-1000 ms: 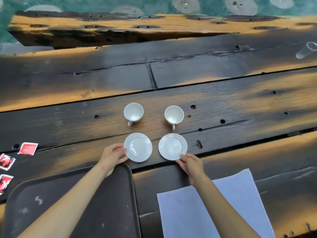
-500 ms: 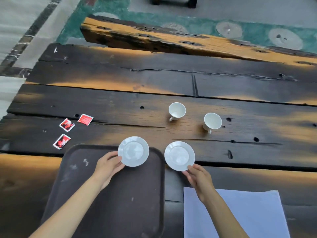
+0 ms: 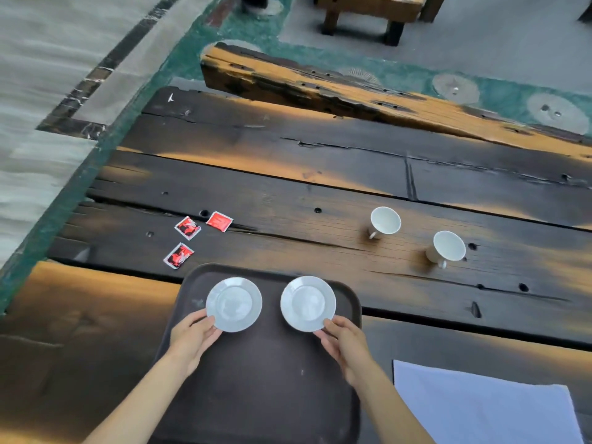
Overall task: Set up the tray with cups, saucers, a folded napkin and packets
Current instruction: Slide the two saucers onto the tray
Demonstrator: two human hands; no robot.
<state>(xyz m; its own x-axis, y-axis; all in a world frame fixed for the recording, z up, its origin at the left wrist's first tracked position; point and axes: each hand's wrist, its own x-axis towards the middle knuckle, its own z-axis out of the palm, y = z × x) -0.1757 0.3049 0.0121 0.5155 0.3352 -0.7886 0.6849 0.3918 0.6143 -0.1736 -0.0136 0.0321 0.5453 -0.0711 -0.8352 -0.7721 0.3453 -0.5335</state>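
Two white saucers are over the far part of the dark brown tray [image 3: 262, 395]. My left hand [image 3: 192, 339] pinches the near rim of the left saucer [image 3: 234, 304]. My right hand [image 3: 344, 342] pinches the near rim of the right saucer [image 3: 308, 303]. Whether the saucers touch the tray I cannot tell. Two white cups stand on the wooden table beyond the tray to the right: the nearer-left cup [image 3: 384, 221] and the right cup [image 3: 447, 248]. Three red packets [image 3: 189, 228] lie left of the tray's far edge. A white napkin [image 3: 480, 411] lies flat at the near right.
The dark plank table [image 3: 288, 174] has gaps and holes between boards. A wooden bench [image 3: 320, 88] runs along its far side, and a small wooden stool [image 3: 368, 11] stands on the floor beyond. The table's left edge drops to tiled floor.
Both hands carried the saucers from the bare table leftward and over the tray. The view has swung left, so the cups now sit to the right.
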